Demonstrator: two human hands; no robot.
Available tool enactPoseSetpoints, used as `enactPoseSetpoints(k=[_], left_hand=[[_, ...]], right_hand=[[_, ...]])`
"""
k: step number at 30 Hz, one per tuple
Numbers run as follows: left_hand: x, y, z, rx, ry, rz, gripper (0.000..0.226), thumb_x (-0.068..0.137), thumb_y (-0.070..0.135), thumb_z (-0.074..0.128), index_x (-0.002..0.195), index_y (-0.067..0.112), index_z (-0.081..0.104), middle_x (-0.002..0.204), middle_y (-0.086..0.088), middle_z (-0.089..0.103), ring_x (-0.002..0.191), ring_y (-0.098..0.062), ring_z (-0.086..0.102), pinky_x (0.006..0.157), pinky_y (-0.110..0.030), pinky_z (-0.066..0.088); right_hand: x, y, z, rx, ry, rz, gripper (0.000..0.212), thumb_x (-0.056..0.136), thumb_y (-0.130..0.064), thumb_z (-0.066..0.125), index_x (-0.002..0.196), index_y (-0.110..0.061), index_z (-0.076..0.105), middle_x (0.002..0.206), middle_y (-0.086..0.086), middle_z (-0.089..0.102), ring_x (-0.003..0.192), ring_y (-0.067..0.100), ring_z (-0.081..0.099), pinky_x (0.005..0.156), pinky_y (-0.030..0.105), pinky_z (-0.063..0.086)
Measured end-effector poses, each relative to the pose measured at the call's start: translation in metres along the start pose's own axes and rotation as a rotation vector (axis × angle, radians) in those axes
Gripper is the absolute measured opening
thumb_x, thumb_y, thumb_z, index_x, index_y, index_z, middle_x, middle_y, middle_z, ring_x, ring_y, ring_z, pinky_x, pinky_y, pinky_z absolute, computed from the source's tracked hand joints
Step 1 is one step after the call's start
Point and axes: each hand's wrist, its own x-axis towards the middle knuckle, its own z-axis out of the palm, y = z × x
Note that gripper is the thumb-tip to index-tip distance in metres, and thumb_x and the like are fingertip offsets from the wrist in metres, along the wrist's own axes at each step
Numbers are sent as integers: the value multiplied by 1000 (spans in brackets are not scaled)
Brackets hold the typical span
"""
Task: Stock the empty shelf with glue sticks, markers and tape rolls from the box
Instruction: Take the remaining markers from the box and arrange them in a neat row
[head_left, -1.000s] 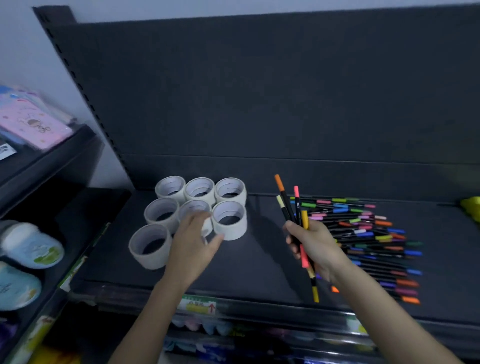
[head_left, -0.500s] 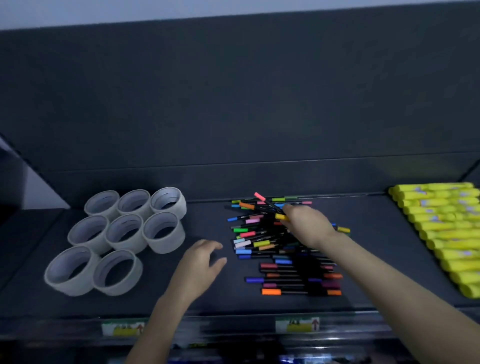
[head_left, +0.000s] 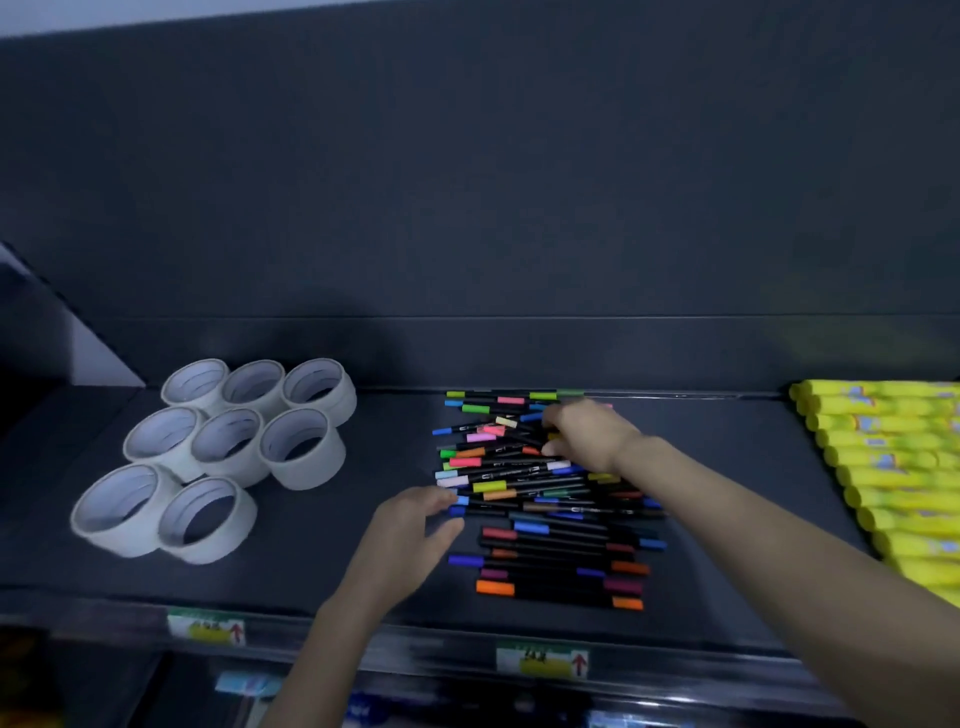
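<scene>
Touching markers (head_left: 540, 488), left hand (head_left: 410, 540) fingers (head_left: 439, 500) relaxed, right hand (head_left: 587, 436) curled

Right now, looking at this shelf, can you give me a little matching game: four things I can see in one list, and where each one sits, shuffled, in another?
Things
1. tape rolls
2. markers
3. glue sticks
4. price labels

Places
a. right end of the shelf
b. along the front edge
c. left side
d. middle

Pairs: 1-c, 2-d, 3-a, 4-b
</scene>
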Motion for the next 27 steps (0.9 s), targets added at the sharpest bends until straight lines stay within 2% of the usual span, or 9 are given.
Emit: enactPoseSetpoints(k=[2, 5, 10, 13, 15, 20, 22, 24, 27], left_hand=[[-1, 7, 5, -19, 4, -11, 31, 88, 21, 65, 119, 17, 64, 110, 14, 60, 104, 3, 56, 82, 1, 34], [-1, 17, 11, -33, -3, -8, 31, 89, 22, 64, 120, 16, 63, 111, 14, 59, 105, 3, 54, 82, 0, 34], [-2, 34, 22, -106, 16, -17, 29, 91, 23, 63, 119, 17, 64, 113, 14, 61, 105, 1, 56, 85, -3, 36], [-4, 48, 31, -155, -3, 8, 27, 92, 23, 61, 119, 21, 63, 109, 17, 60, 94, 10, 54, 76, -1, 39], [-9, 57, 38, -158, -36, 69, 25, 91, 22, 62, 116, 21, 65, 106, 19, 61, 94, 10, 56, 77, -3, 42], [-30, 70, 50, -189, -125, 168, 20, 90, 19, 64, 109, 25, 67, 104, 20, 65, 97, 7, 60, 82, -8, 45], [-40, 73, 53, -199, -177, 219, 19, 90, 18, 64, 107, 25, 67, 102, 19, 65, 95, 5, 60, 81, -8, 44], [-50, 75, 57, -199, -235, 266, 17, 89, 17, 65, 104, 24, 68, 100, 18, 67, 93, 4, 62, 80, -11, 46], [-62, 77, 73, -199, -280, 328, 15, 85, 10, 68, 96, 21, 69, 93, 12, 70, 88, -1, 65, 83, -24, 52]], right_hand=[[-5, 3, 1, 31, 48, 5, 43, 91, -36, 61, 125, -10, 54, 124, 14, 56, 115, 33, 53, 93, 43, 47], [-21, 4, 3, 141, 210, 29, 39, 92, -36, 60, 120, -8, 57, 119, 13, 58, 112, 32, 54, 91, 43, 47], [-80, 0, 17, 494, 572, 202, 16, 90, -18, 62, 102, -8, 66, 100, 8, 63, 92, 24, 61, 77, 30, 46], [-128, -6, 38, 606, 726, 315, 10, 89, -10, 62, 97, -9, 68, 91, 4, 65, 83, 18, 61, 73, 21, 40], [-158, -6, 57, 571, 761, 356, 9, 86, -5, 64, 92, -9, 69, 86, 3, 66, 79, 17, 61, 71, 19, 39], [-221, -11, 98, 510, 782, 509, 12, 78, 2, 67, 81, -10, 68, 74, 4, 67, 70, 22, 63, 65, 25, 41], [-245, -20, 107, 537, 805, 595, 11, 81, -1, 66, 81, -11, 69, 74, -1, 65, 70, 17, 60, 65, 19, 40], [-269, -32, 115, 551, 832, 661, 8, 84, -6, 65, 84, -13, 69, 74, -9, 61, 70, 8, 55, 65, 9, 36], [-308, -49, 130, 572, 850, 762, 8, 86, -9, 64, 88, -15, 70, 77, -13, 61, 72, 3, 55, 67, 5, 35]])
